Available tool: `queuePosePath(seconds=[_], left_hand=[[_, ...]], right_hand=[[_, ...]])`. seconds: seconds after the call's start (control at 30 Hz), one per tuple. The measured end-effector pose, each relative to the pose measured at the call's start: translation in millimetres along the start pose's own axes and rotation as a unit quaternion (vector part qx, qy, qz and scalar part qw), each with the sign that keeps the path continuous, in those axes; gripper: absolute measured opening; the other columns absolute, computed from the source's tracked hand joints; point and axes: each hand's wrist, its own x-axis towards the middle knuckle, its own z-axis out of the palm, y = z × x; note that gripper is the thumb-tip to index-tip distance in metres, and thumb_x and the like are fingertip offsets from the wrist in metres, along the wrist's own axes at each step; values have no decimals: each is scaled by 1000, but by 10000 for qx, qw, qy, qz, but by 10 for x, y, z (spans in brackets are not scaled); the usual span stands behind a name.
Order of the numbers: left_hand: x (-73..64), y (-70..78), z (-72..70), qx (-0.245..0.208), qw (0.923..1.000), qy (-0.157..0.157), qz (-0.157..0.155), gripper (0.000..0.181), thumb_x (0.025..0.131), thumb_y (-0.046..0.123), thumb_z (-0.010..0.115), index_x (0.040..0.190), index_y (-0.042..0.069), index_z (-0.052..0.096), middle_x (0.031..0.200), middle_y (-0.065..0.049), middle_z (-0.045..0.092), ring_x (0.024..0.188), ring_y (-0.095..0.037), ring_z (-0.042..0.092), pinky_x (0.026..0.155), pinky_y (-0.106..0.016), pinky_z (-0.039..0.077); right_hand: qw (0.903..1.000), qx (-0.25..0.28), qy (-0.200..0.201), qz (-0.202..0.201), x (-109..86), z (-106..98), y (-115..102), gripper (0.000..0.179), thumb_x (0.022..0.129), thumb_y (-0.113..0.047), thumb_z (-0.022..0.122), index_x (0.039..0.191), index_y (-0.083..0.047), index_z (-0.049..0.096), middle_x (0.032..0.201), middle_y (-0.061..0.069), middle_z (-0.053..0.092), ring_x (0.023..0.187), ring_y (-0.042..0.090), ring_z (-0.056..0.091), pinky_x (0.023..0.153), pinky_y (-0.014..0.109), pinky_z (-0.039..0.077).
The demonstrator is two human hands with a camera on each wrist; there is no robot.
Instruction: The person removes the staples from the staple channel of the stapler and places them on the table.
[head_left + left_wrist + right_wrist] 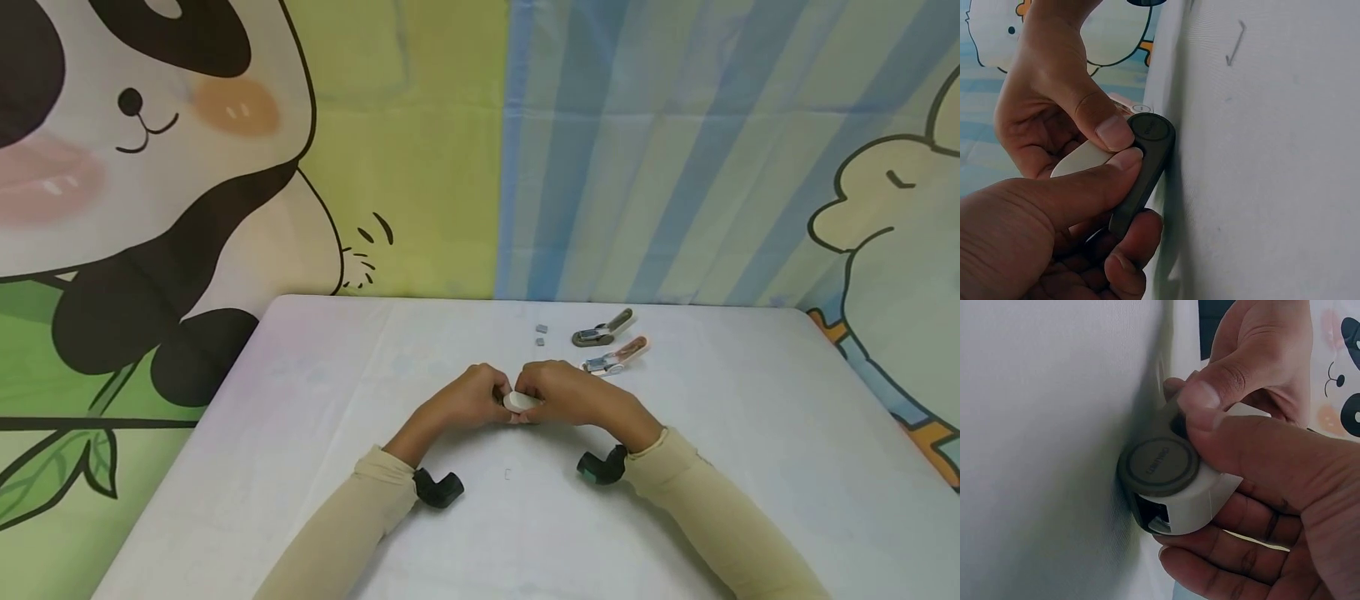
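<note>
Both hands meet over the middle of the table around a small stapler [520, 402] with a white body and a dark grey arm. My left hand [471, 395] pinches it from the left, its thumb pressed near the round lettered pivot [1149, 127]. From the right, my right hand [564, 393] grips the white part, and its thumb lies beside the left thumb in the right wrist view. A dark opening with a bit of metal shows at the stapler's end [1161, 519]. Fingers hide much of its body.
A grey stapler [597, 335] and a pink stapler [609, 363] lie with raised arms beyond the right hand. Two small grey staple blocks [541, 329] lie left of them. A tiny bracket-shaped piece [507, 474] lies nearer me on the white table [315, 367].
</note>
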Motion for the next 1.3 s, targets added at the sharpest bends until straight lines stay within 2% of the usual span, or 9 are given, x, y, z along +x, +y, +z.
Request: queuePosePath(seconds=[0.2,0.37,0.53,0.73,0.87,0.93,1.1,1.17,1.3], left_hand=[[-5,-26,32,-130,9999,80,-77,14,77,9,82,78,9,68,76,3,66,72,-9,57,67,-25,48],[-17,-83,81,-250,9997,71,20,14,76,8,83,77,10,69,74,6,66,70,-8,57,64,-25,47],[6,-83,86,-247,9997,75,43,16,75,10,84,79,11,69,75,6,64,68,-8,55,62,-25,46],[20,-46,73,-81,9999,142,-17,16,76,12,84,82,9,69,78,5,63,69,-9,55,62,-25,45],[15,-37,76,-10,9998,189,-6,16,76,12,84,81,10,69,76,5,63,68,-9,55,62,-25,44],[7,-39,79,4,9998,204,-17,16,76,12,84,81,11,69,76,6,63,68,-9,55,61,-25,44],[-17,-51,77,16,9997,235,-46,16,76,12,85,80,11,70,77,6,62,67,-8,54,61,-25,44],[-16,-52,81,7,9997,233,-28,15,76,11,84,81,11,70,78,5,62,67,-9,55,61,-25,44],[-14,-57,85,92,9996,240,-63,15,76,12,84,81,11,70,77,5,61,67,-9,54,61,-25,44]], right_hand=[[9998,-137,105,-140,-8,18,0,15,85,-24,78,94,-17,68,88,-10,55,75,9,52,67,27,45],[9996,-222,51,-178,-28,45,10,17,87,-20,76,91,-17,60,82,-10,54,70,8,50,64,27,43],[10000,-48,-59,-23,-28,3,49,21,83,-15,74,86,-17,54,75,-8,52,65,9,46,59,27,41],[9994,210,-241,119,-70,-129,71,19,83,-14,75,87,-14,56,82,-6,56,74,10,53,64,28,45],[9983,190,-397,386,-130,-213,55,17,82,-11,76,86,-11,59,78,-4,55,68,10,50,61,28,43],[9960,78,-573,675,-151,-238,47,16,82,-10,76,84,-11,61,74,-4,54,64,11,48,58,28,41],[9837,-198,-1042,1455,-170,-242,54,14,81,-12,77,83,-13,64,72,-3,56,61,12,49,56,29,41],[9810,-224,-1098,1585,-172,-236,66,14,81,-13,78,83,-14,64,72,-3,57,62,12,50,56,30,42],[9806,-236,-1112,1598,-174,-247,67,13,81,-15,78,84,-14,65,74,-3,58,63,13,51,58,31,43]])
